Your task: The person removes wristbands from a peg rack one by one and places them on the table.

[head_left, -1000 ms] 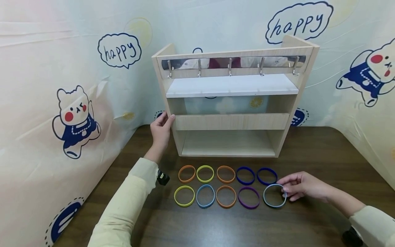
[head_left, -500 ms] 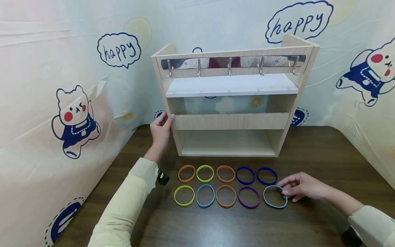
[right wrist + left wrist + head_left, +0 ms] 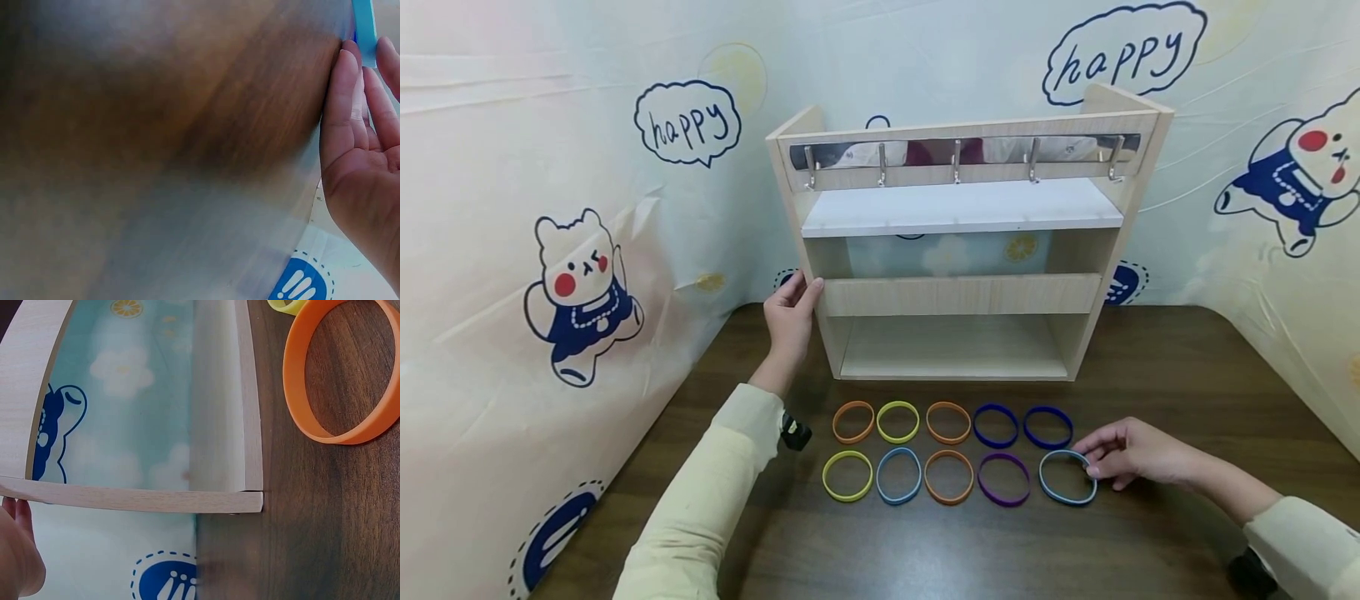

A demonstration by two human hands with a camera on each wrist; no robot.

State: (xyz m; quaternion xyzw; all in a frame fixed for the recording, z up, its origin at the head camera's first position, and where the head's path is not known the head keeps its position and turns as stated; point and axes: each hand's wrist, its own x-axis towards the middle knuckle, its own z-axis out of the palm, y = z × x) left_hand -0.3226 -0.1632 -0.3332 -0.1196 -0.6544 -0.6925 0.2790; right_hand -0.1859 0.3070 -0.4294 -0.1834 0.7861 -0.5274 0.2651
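In the head view, my left hand (image 3: 787, 321) grips the left side panel of a pale wooden shelf rack (image 3: 962, 296), thumb at its front edge. The left wrist view shows those fingers against the panel's outer face. My right hand (image 3: 1138, 454) pinches the right edge of a light blue silicone wristband (image 3: 1067, 502), at the right end of the front row. That same band (image 3: 365, 31) appears between thumb and fingers in the right wrist view. Left of it in the row are purple (image 3: 1004, 503), orange (image 3: 950, 502), blue (image 3: 899, 501) and yellow (image 3: 847, 497) wristbands.
Behind them lies a second row: orange (image 3: 853, 440), yellow (image 3: 898, 439), orange (image 3: 949, 441) and two dark blue wristbands (image 3: 997, 445). Several metal hooks (image 3: 957, 162) line the rack's top rail. A printed cloth (image 3: 700, 225) surrounds the brown table (image 3: 887, 558).
My right hand has shifted very slightly, and the light blue wristband it pinches sits a little lower at its back edge. The left hand stays on the rack.
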